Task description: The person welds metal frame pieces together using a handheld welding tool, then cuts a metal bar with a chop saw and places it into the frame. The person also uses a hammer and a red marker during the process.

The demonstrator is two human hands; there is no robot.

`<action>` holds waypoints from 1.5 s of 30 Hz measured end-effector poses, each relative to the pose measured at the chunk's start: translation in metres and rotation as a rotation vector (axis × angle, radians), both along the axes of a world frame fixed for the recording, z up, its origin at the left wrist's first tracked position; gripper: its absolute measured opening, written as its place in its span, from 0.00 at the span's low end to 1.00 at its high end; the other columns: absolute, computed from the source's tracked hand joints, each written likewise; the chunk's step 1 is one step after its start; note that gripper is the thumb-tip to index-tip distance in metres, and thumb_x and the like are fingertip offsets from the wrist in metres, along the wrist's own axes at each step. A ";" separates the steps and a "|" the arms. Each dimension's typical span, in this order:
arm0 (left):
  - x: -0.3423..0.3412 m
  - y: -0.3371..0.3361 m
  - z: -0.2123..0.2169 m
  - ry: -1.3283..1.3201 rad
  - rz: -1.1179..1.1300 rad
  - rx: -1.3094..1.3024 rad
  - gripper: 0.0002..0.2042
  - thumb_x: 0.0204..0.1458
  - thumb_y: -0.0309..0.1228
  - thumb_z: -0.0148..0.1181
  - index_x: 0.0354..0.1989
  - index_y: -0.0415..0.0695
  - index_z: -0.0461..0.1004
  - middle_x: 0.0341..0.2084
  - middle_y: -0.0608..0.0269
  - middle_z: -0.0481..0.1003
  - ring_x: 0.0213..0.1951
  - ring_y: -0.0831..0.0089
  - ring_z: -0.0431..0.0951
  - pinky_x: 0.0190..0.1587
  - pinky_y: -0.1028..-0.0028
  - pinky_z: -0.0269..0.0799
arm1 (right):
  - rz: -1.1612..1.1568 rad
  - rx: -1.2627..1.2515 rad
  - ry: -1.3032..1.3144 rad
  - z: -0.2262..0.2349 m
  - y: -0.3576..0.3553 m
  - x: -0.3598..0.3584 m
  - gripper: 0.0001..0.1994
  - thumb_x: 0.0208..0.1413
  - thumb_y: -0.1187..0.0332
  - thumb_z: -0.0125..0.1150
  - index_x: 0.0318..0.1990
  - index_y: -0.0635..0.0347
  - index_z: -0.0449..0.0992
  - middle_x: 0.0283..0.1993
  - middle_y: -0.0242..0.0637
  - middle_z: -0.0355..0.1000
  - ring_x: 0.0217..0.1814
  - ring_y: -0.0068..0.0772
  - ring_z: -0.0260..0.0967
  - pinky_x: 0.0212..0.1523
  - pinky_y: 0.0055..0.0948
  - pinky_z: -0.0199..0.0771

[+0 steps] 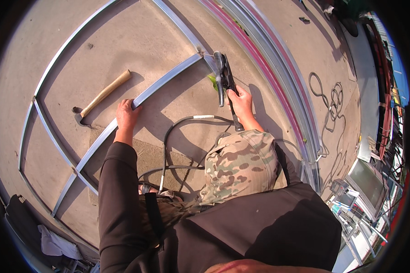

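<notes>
My left hand (pixel 126 117) is closed over a silvery metal tube (pixel 166 77), part of a frame of joined tubes lying on the ground. In my right hand (pixel 243 107) is a black welding electrode holder (pixel 226 77), gripped by its handle. The holder's jaw end is beside a joint of the frame (pixel 199 51), and a thin short rod shows between the two. From the handle a dark cable (pixel 171 129) with a white band loops down toward my feet. A wooden-handled hammer (pixel 105 93) lies on the ground inside the frame, left of my left hand.
Long grey and magenta metal profiles (pixel 278 77) run along the right of the frame. Beyond them a thin cable (pixel 335 102) lies coiled on the concrete. Assorted metal frames and panels (pixel 366 186) are piled at the right. Camouflage cloth (pixel 241 164) bulges in front of my right forearm.
</notes>
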State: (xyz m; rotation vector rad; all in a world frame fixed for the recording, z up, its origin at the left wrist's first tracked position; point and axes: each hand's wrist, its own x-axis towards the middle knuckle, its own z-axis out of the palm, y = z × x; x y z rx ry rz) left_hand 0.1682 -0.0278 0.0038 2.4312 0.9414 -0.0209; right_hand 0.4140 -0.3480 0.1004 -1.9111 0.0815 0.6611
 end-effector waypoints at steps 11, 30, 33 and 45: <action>0.001 0.000 0.002 0.016 0.014 -0.038 0.19 0.43 0.33 0.71 0.45 0.42 0.79 0.42 0.56 0.77 0.48 0.57 0.75 0.53 0.63 0.70 | -0.059 0.092 0.222 -0.008 -0.006 0.001 0.13 0.62 0.60 0.61 0.45 0.60 0.76 0.27 0.30 0.72 0.21 0.21 0.70 0.16 0.24 0.70; 0.001 0.001 0.002 0.028 0.012 -0.031 0.19 0.44 0.34 0.71 0.45 0.43 0.79 0.42 0.55 0.77 0.48 0.55 0.75 0.53 0.62 0.70 | 0.091 0.135 -0.301 0.003 0.003 0.011 0.11 0.58 0.69 0.62 0.46 0.63 0.78 0.26 0.24 0.71 0.23 0.13 0.64 0.24 0.18 0.64; 0.001 0.002 0.002 0.051 0.010 -0.035 0.19 0.44 0.34 0.71 0.46 0.43 0.79 0.43 0.55 0.77 0.48 0.55 0.75 0.53 0.62 0.70 | 0.033 0.064 -0.069 0.003 -0.001 0.010 0.14 0.61 0.65 0.62 0.52 0.60 0.77 0.31 0.23 0.72 0.24 0.13 0.67 0.20 0.19 0.68; 0.001 0.004 -0.002 0.076 0.017 -0.059 0.21 0.44 0.34 0.71 0.48 0.43 0.79 0.44 0.55 0.77 0.50 0.55 0.75 0.55 0.62 0.70 | 0.018 -0.002 0.063 -0.002 -0.003 0.004 0.13 0.62 0.63 0.61 0.49 0.59 0.78 0.28 0.24 0.71 0.22 0.14 0.68 0.17 0.20 0.67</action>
